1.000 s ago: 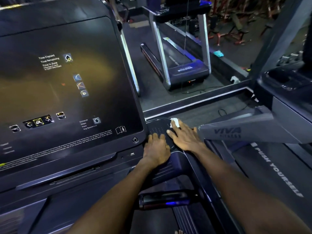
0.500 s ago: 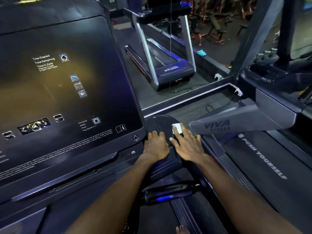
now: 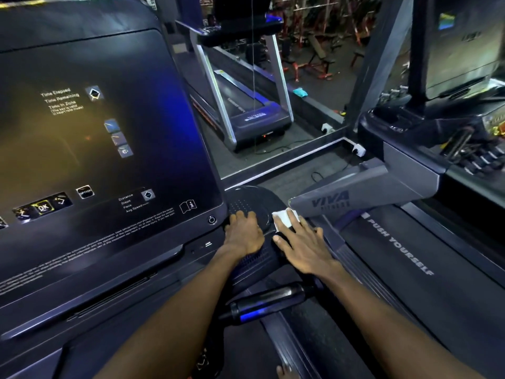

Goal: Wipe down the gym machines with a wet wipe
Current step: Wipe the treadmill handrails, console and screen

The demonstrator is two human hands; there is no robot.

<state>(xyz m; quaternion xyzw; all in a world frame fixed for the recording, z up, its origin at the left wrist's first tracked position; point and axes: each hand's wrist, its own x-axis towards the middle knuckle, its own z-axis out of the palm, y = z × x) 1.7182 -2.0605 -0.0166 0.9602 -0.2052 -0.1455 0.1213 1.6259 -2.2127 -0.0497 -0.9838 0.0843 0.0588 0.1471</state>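
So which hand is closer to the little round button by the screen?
The left hand. It rests just right of the button. The right hand is farther right, pressing the wipe.

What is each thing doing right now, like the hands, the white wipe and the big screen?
Left hand: flat, fingers resting on the round black side pad.
Right hand: fingers straight, pressing the wipe down.
White wet wipe: partly under the right fingers, on the pad's right edge.
Big dark treadmill console screen: dark, labels showing.
Black handlebar grip: untouched, below both hands.
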